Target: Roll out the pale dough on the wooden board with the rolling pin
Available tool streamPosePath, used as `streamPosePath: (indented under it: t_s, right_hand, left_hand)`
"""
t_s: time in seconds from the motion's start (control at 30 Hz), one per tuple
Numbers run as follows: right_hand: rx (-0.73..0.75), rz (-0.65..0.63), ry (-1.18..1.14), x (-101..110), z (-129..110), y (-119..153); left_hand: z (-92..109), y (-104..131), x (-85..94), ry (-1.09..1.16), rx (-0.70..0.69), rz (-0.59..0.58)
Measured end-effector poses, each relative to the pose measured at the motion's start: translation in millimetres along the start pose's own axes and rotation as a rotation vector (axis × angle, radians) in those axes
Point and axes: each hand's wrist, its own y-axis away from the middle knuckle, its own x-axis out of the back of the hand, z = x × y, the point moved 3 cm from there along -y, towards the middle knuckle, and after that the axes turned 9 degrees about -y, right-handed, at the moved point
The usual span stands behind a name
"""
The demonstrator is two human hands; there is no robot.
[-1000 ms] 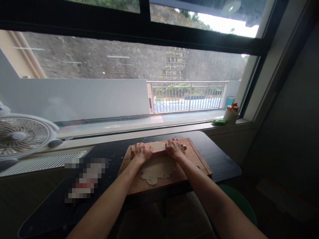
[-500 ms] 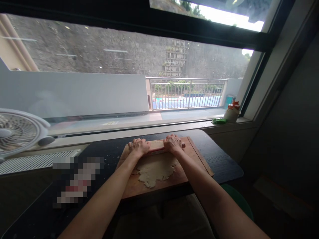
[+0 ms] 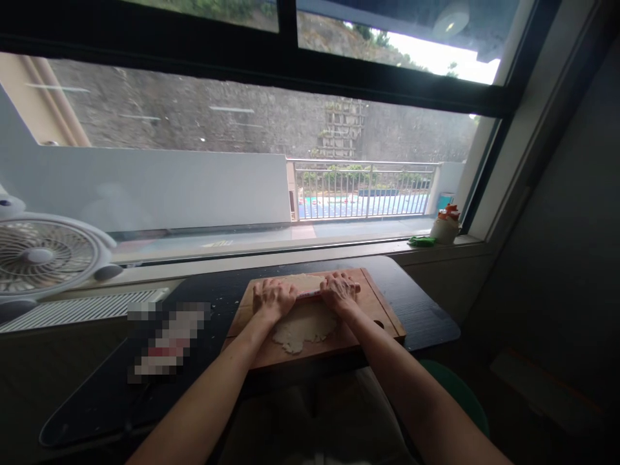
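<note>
A flat, ragged-edged sheet of dough [image 3: 305,325] lies on a wooden cutting board [image 3: 375,316]. Across the dough rests a rolling pin [image 3: 309,294], its middle showing between my hands. My left hand [image 3: 274,297] is closed over the pin's left part, hiding that end. Near the other end, my right hand [image 3: 340,290] grips the pin, and a short stub of it sticks out to the right. Some dough shows beyond the pin, towards the window.
The board sits on a dark table [image 3: 426,316]. A blurred-out item [image 3: 169,342] lies to the left. Beside the window stand a white fan [image 3: 43,255] and, at right, a bottle with an orange top [image 3: 445,226] and a green item [image 3: 421,241]. Below right is a green round object [image 3: 458,394].
The pin and both hands have shifted a little nearer to me over the dough, and more dough shows beyond the pin. The camera view has also tilted and moved slightly.
</note>
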Motion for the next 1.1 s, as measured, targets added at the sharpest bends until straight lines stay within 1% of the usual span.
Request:
streamPosePath:
  t_s: [0.1,0.33,0.47,0.53,0.63,0.83,0.93,1.0,1.1]
  right_hand:
    - [-0.012,-0.024,0.004,-4,0,-12]
    - [-0.029,-0.082,0.007,-18,2,-54]
    - [-0.024,-0.099,0.009,-21,2,-63]
    - [-0.015,-0.090,0.010,-21,2,-59]
    - [-0.001,-0.060,0.009,-19,3,-44]
    - [0.037,0.025,0.013,-7,3,-3]
    - [0.065,0.044,0.024,-2,3,10]
    - [0.075,0.048,0.031,-1,2,12]
    - [0.071,0.043,0.038,-1,1,7]
  left_hand:
    - [-2,-12,-3.0,0.009,0.002,-0.023]
    - [-10,-48,-13.4,0.023,0.017,-0.071]
    - [-11,-54,-16.9,0.031,0.029,-0.066]
    - [-10,-50,-16.8,0.031,0.013,-0.043]
    - [-7,-39,-14.4,0.034,-0.013,0.003]
    - [-2,-3,-4.0,0.051,-0.030,0.096]
    - [-1,11,1.3,0.070,-0.061,0.126]
    - [-1,14,2.3,0.087,-0.067,0.130]
    - [-2,7,-0.8,0.129,-0.056,0.106]
